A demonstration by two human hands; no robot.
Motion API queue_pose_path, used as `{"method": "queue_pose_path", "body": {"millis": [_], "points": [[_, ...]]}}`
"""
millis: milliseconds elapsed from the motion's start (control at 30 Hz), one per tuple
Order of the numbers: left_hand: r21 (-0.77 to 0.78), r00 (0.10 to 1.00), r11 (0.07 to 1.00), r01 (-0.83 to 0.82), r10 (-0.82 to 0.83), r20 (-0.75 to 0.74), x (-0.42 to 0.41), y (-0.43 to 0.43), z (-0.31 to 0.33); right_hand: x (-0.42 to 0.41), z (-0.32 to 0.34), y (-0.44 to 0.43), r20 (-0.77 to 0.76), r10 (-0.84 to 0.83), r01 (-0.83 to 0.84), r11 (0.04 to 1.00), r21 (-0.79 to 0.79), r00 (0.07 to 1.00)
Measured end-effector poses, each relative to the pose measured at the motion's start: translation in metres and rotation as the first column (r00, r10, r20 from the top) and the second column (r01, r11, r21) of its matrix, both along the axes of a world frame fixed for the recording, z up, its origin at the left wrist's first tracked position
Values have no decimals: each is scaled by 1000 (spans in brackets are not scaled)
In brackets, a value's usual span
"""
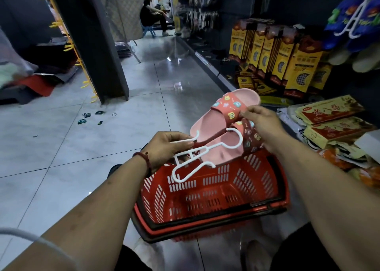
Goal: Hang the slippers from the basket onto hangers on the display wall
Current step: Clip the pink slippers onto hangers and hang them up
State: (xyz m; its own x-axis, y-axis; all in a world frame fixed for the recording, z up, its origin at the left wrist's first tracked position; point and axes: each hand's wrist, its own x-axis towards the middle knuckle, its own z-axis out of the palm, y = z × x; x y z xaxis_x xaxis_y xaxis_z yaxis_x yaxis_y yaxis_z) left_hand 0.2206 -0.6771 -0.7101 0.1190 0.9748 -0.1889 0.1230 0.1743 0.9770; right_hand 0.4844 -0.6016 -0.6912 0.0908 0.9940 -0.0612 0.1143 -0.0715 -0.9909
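Head view: A pair of pink slippers [226, 106] with dark red, cartoon-printed straps was held above the far rim of a red slotted basket [205, 180], at about 1 o'clock from the basket's middle. The basket was set on the glossy tiled floor [61, 147], toward 6 o'clock in the frame. The right hand [261, 124] was curled over the straps, both slippers being gripped together, one stacked partly over the other. A white plastic hanger [218, 144] was pinched at its stem by the curled fingers and thumb of the left hand [164, 145], at 9 o'clock from the slippers. The hanger's upper hook was laid against the nearer slipper by its strap; whether it was threaded under the strap could not be told. Its lower hook was hung over the basket's far wall. A red bead bracelet [144, 159] was worn on the left wrist.

Yellow boxed packs [287, 58] were stood along a dark shelf at 2 o'clock, with flat red-and-yellow packets [329, 110] at 3 o'clock. Blue slippers [353, 24] were hung on the display wall at 1 o'clock. A seated person [152, 11] was seen at 11 o'clock, beyond a dark pillar [88, 40].
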Motion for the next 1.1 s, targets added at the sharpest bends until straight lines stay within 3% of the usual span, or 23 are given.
{"method": "queue_pose_path", "body": {"millis": [133, 300, 567, 667, 800, 900, 933, 967, 1033, 1067, 1100], "points": [[17, 999, 999, 37, -37, -6, 3, -2, 2, -17, -1, -3, -23, 148, -148, 989, -3, 989], [30, 998, 999, -32, 33, -50, 1, 2, -2, -35, 6, -9, -221, 275, -289, 957, -33, 936], [149, 971, 987, -56, 88, -223, -1, 7, -5, -49, 10, -20, -166, 403, -423, 899, -112, 900], [196, 951, 969, -150, 195, -239, 1, 4, -3, -49, 10, -20, -199, 461, -492, 856, -156, 865], [378, 775, 851, -365, 503, -383, 13, 5, 1, -54, 8, -18, -236, 458, -497, 855, -146, 857], [498, 774, 789, -359, 550, -313, 22, 2, 8, -57, 9, -17, -173, 452, -474, 872, -122, 875], [552, 745, 775, -309, 558, -365, 23, 1, 11, -57, 10, -16, -144, 459, -476, 872, -116, 877], [612, 653, 754, -237, 591, -475, 22, 2, 12, -57, 10, -15, -127, 471, -484, 868, -113, 873], [727, 327, 684, -61, 702, -633, 17, 5, 16, -56, 11, -15, -111, 495, -505, 856, -110, 862], [753, 244, 657, 42, 724, -645, 15, 7, 19, -56, 11, -16, -92, 507, -515, 850, -115, 857], [749, 238, 641, 167, 711, -662, 14, 7, 22, -57, 11, -17, -63, 521, -525, 843, -120, 851]]}}
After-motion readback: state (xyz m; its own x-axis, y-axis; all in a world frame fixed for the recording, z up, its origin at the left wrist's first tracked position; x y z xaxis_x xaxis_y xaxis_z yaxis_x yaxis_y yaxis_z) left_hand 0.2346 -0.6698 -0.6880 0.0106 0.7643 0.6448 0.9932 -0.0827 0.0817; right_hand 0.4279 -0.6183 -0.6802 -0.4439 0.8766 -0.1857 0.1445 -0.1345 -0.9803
